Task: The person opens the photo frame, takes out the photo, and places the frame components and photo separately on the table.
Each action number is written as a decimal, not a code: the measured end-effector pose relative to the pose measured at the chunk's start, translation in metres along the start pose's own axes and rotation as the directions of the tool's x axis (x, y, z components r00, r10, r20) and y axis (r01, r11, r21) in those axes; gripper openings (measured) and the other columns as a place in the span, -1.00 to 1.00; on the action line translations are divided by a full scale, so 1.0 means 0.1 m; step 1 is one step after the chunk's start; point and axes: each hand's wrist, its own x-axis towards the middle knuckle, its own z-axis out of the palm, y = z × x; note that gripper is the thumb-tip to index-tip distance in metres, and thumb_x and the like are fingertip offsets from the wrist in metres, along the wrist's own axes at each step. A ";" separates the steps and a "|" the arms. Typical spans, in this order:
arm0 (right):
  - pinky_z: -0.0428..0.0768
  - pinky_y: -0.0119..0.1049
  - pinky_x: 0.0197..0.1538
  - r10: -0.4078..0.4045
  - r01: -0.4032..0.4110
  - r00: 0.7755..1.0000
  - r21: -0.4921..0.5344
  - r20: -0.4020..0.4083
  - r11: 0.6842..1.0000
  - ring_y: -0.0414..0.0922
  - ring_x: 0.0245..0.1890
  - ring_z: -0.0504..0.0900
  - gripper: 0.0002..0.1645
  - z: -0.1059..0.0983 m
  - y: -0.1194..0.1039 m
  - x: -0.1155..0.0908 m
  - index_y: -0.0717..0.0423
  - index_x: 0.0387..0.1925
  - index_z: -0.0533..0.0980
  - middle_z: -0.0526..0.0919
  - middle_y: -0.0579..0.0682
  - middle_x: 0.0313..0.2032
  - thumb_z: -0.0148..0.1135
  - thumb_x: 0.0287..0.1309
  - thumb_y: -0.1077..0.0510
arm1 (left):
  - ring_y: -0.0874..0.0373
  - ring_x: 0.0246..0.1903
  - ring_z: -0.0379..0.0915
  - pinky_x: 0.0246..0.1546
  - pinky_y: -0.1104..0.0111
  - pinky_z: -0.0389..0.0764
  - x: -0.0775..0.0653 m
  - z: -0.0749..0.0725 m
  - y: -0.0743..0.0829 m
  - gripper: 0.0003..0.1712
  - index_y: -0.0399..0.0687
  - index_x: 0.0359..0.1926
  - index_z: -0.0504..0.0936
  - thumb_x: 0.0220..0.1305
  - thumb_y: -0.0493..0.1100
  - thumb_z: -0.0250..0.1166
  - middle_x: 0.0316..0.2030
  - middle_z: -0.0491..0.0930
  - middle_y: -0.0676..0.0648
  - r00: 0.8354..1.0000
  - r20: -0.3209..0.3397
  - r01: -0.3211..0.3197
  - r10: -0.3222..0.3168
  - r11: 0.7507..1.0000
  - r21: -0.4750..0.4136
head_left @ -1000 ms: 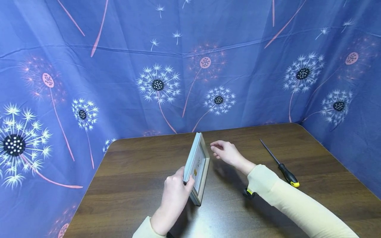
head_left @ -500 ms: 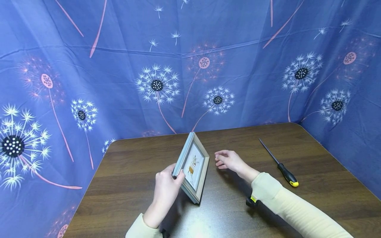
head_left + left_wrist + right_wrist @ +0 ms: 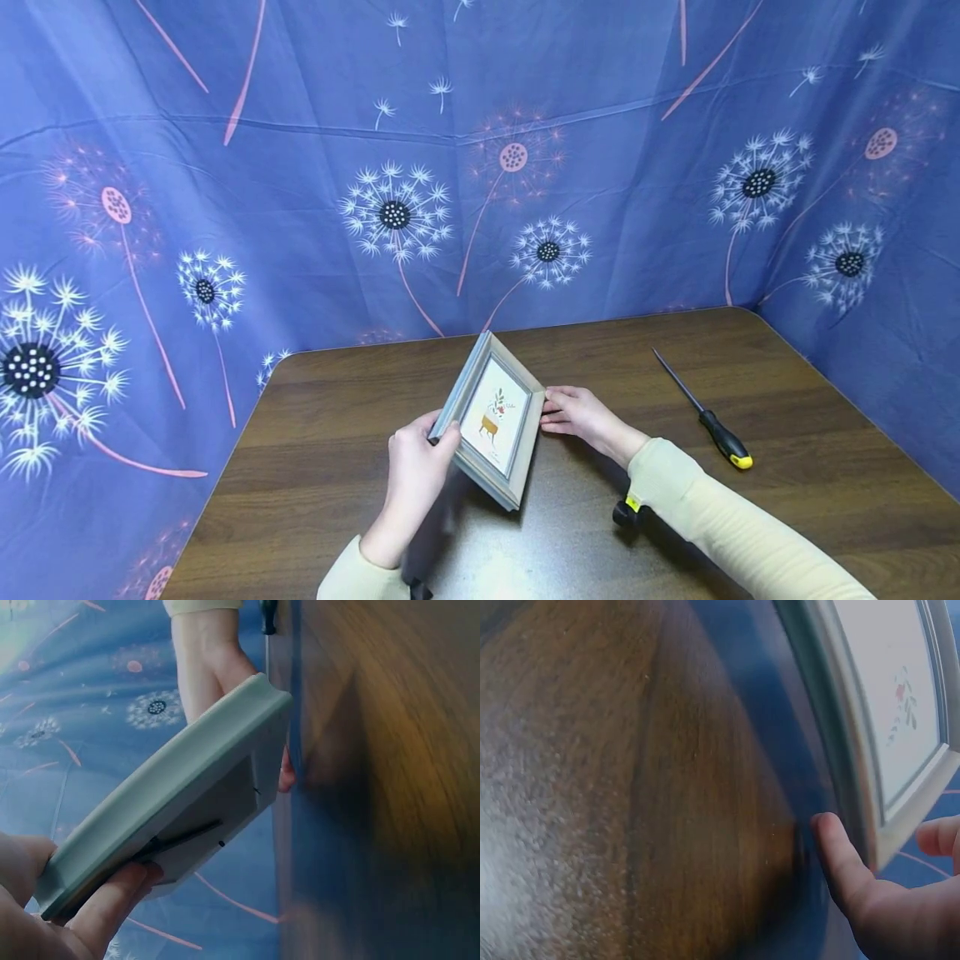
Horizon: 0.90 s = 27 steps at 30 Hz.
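My left hand (image 3: pixel 412 471) grips a picture frame (image 3: pixel 531 437) by its left corner, thumb on the front and fingers behind. The frame is pale grey and tilted above the table; its picture (image 3: pixel 491 421) shows a brown pot with red flowers. In the left wrist view, a dark strip (image 3: pixel 187 834) crosses the back panel, beside my left fingers (image 3: pixel 112 904). At the frame's right edge, my right hand (image 3: pixel 588 423) has its fingertips close against the rim. The right wrist view has those digits spread, one finger (image 3: pixel 840 855) extended along the frame's edge.
A screwdriver (image 3: pixel 716 429) with a black and yellow handle lies on the right of the brown wooden table (image 3: pixel 330 433). Blue dandelion-print cloth (image 3: pixel 300 208) hangs behind and at both sides. A black and yellow wrist device (image 3: pixel 628 510) sits under the right sleeve.
My left hand has turned the picture frame so its front faces up more toward the head camera. My right hand dipped slightly, then came to the frame's right edge.
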 end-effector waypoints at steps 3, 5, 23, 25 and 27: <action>0.66 -0.29 -0.07 0.007 -0.008 1.000 0.040 0.012 0.999 -0.16 -0.31 0.62 -0.43 -0.03 0.02 0.01 0.58 0.26 0.03 0.55 0.14 -0.23 -0.26 0.43 0.18 | 0.34 -0.75 0.19 -0.81 0.51 0.21 0.01 0.01 0.01 -0.77 -0.27 -0.21 0.70 0.08 -0.27 0.29 -0.66 0.55 0.02 0.999 0.014 0.041 -0.040 0.998 -0.041; 0.65 -0.34 -0.10 0.018 -0.019 1.000 0.069 0.012 0.997 -0.19 -0.31 0.61 -0.45 -0.05 0.03 0.02 0.56 0.25 0.07 0.55 0.06 -0.27 -0.29 0.45 0.16 | 0.34 -0.79 0.19 -0.84 0.52 0.21 0.02 0.02 0.01 -0.75 -0.31 -0.19 0.68 0.10 -0.27 0.29 -0.70 0.51 0.02 0.996 0.040 0.085 -0.082 0.992 -0.091; 0.63 -0.42 -0.22 0.016 -0.005 0.999 0.271 -0.039 0.962 -0.25 -0.36 0.59 -0.56 -0.26 -0.01 0.03 0.48 0.20 0.11 0.57 -0.07 -0.38 -0.30 0.44 0.24 | 0.13 -0.38 0.63 -0.36 0.34 0.70 0.02 0.11 -0.05 -0.62 -0.56 -0.02 0.45 0.16 -0.38 0.16 -0.25 0.64 -0.38 0.917 0.339 0.346 -0.212 0.845 -0.407; 0.63 -0.43 -0.23 0.014 -0.002 0.999 0.268 -0.041 0.964 -0.26 -0.37 0.59 -0.59 -0.28 -0.01 0.03 0.47 0.18 0.13 0.58 -0.08 -0.40 -0.30 0.45 0.24 | 0.14 -0.40 0.63 -0.36 0.35 0.70 0.02 0.11 -0.06 -0.62 -0.57 -0.02 0.44 0.15 -0.39 0.16 -0.25 0.64 -0.39 0.908 0.363 0.354 -0.208 0.844 -0.402; 0.63 -0.44 -0.25 0.012 0.000 0.999 0.258 -0.042 0.966 -0.26 -0.38 0.59 -0.60 -0.30 -0.01 0.04 0.47 0.16 0.15 0.59 -0.09 -0.41 -0.30 0.45 0.24 | 0.18 -0.46 0.60 -0.41 0.38 0.68 0.03 0.13 -0.08 -0.62 -0.57 -0.04 0.45 0.13 -0.39 0.17 -0.28 0.65 -0.37 0.901 0.382 0.355 -0.207 0.858 -0.372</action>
